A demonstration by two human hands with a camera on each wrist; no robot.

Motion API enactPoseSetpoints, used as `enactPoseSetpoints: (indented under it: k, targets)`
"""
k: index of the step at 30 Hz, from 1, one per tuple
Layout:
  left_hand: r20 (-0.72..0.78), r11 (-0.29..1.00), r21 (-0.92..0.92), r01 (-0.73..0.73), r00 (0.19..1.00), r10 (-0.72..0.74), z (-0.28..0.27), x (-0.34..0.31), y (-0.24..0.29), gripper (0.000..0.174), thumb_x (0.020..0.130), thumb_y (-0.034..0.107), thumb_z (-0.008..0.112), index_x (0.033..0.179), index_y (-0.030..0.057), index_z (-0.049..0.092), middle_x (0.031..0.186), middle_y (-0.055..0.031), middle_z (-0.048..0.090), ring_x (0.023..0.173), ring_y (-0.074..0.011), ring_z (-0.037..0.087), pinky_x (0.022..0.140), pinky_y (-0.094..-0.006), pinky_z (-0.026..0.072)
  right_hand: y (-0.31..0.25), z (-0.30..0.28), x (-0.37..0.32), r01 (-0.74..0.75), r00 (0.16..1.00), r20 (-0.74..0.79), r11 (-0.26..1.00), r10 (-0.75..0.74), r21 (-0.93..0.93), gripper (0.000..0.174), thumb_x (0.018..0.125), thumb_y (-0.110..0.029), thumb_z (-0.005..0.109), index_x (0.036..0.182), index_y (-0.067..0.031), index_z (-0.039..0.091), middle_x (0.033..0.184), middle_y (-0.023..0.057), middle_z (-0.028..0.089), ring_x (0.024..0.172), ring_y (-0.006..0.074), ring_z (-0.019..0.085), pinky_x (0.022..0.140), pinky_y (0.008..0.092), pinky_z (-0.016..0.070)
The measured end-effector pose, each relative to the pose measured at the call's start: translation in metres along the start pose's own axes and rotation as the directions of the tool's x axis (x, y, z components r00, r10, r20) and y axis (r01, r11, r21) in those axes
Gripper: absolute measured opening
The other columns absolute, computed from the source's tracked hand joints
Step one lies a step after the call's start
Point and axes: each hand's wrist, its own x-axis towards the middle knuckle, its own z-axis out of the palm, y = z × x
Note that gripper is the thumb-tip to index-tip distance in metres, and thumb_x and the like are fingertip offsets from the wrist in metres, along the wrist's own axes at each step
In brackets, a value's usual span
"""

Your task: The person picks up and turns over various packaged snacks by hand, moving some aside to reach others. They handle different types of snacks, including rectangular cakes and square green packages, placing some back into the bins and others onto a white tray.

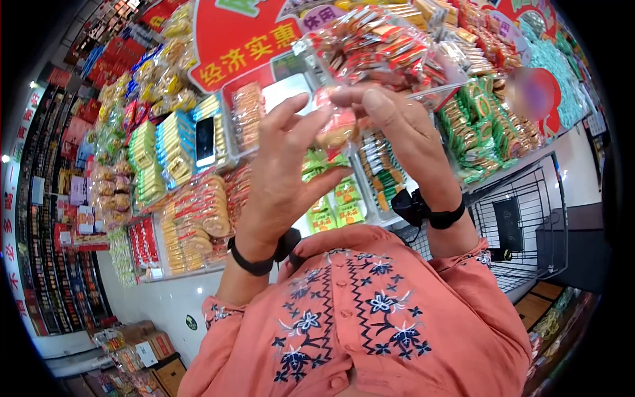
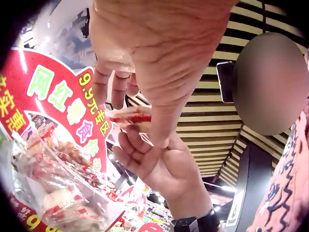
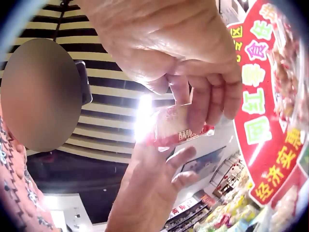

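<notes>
A small clear packet with red print (image 3: 179, 126) hangs between the two hands, and shows edge-on in the left wrist view (image 2: 131, 117). My right hand (image 3: 181, 53) pinches it between thumb and fingers; in the head view that hand (image 1: 407, 135) is raised above the snack shelf. The left hand (image 1: 281, 169) is held up facing it, fingers apart and thumb stretched out. Seen in the right wrist view, the left hand (image 3: 149, 181) lies just below the packet; whether it touches the packet I cannot tell.
Clear bins of wrapped snacks (image 1: 205, 212) fill the display in front. A phone (image 1: 206, 141) lies on packets at its left side. Red signs (image 1: 248, 43) stand behind, and a wire shopping cart (image 1: 522, 225) is at the right.
</notes>
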Motion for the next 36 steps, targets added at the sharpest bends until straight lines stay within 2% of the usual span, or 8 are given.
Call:
enactPoseSetpoints:
  k: [1,4,5,7,10,14,27,36]
  targets:
    - [0.039,0.999,0.038,-0.016,0.999,0.015,-0.002,-0.004,-0.007,0.069,0.073,0.011,0.087,0.134,0.0104,0.055,0.142,-0.0159,0.046,0.123,-0.0336,0.052,0.093,-0.0391,0.0498,0.011,0.010,0.002,0.020,0.999,0.033,0.999,-0.021,0.028,0.045,0.109,-0.033,0.044,0.119,0.0042,0.066,0.100,0.0052,0.066,0.090,0.0112,0.062,0.081,0.0264,0.0502]
    - [-0.011,0.999,0.009,0.052,0.999,-0.052,-0.011,-0.021,-0.034,0.033,0.090,0.010,0.071,0.122,0.0073,0.062,0.120,-0.0141,0.063,0.105,-0.0264,0.062,0.085,-0.0354,0.0519,0.023,0.034,0.005,-0.124,0.990,0.081,0.985,0.115,0.120,0.045,0.109,-0.034,0.044,0.121,0.0033,0.065,0.096,0.0056,0.067,0.087,0.0119,0.064,0.080,0.0277,0.0517]
    - [-0.022,0.940,-0.205,0.271,0.959,-0.281,-0.014,-0.028,-0.042,0.031,0.092,0.011,0.070,0.121,0.0057,0.062,0.115,-0.0118,0.065,0.100,-0.0239,0.064,0.081,-0.0333,0.0528,0.028,0.039,0.006,-0.193,0.979,0.086,0.971,0.182,0.141,0.041,0.108,-0.033,0.046,0.122,0.0027,0.062,0.088,0.0052,0.067,0.081,0.0116,0.064,0.077,0.0276,0.0526]
    - [0.098,0.573,-0.577,0.582,0.746,-0.659,-0.019,-0.039,-0.056,0.028,0.096,0.014,0.067,0.120,0.0025,0.061,0.104,-0.0072,0.069,0.089,-0.0190,0.067,0.073,-0.0292,0.0544,0.039,0.046,0.008,-0.224,0.974,0.058,0.973,0.221,0.055,0.043,0.108,-0.033,0.044,0.126,0.0025,0.060,0.085,0.0045,0.066,0.084,0.0121,0.064,0.077,0.0273,0.0526]
    - [0.221,0.200,-0.861,0.468,0.698,-0.681,-0.031,-0.050,-0.080,0.031,0.102,0.022,0.061,0.123,0.0006,0.057,0.105,-0.0065,0.068,0.087,-0.0135,0.067,0.070,-0.0265,0.0549,0.063,0.069,0.012,-0.226,0.974,-0.021,0.974,0.226,0.000,0.039,0.105,-0.034,0.052,0.120,0.0022,0.060,0.083,0.0031,0.064,0.075,0.0097,0.061,0.071,0.0253,0.0511]
    - [0.314,0.080,-0.877,0.473,0.691,-0.651,-0.044,-0.059,-0.099,0.035,0.105,0.028,0.054,0.126,0.0007,0.055,0.107,-0.0090,0.068,0.087,-0.0151,0.067,0.070,-0.0279,0.0545,0.070,0.099,0.013,-0.318,0.947,-0.041,0.948,0.319,0.031,0.042,0.101,-0.035,0.061,0.119,0.0027,0.061,0.090,0.0033,0.066,0.076,0.0093,0.063,0.068,0.0234,0.0510]
    - [0.380,-0.079,-0.909,0.410,0.731,-0.567,-0.044,-0.082,-0.133,0.039,0.107,0.033,0.045,0.126,0.0017,0.057,0.104,-0.0081,0.070,0.088,-0.0160,0.067,0.074,-0.0301,0.0523,0.085,0.134,0.017,-0.415,0.896,-0.066,0.883,0.438,0.221,0.038,0.095,-0.021,0.064,0.118,0.0064,0.051,0.088,0.0116,0.066,0.073,0.0155,0.069,0.064,0.0268,0.0566]
    - [0.180,0.167,-0.865,0.473,0.602,-0.778,-0.028,-0.080,-0.114,0.026,0.103,0.023,0.057,0.121,0.0046,0.057,0.095,-0.0023,0.069,0.079,-0.0091,0.064,0.066,-0.0224,0.0472,0.105,0.119,0.033,-0.558,0.830,0.230,0.754,0.509,0.345,0.033,0.094,-0.020,0.064,0.112,0.0028,0.049,0.090,0.0126,0.067,0.075,0.0194,0.072,0.067,0.0281,0.0590]
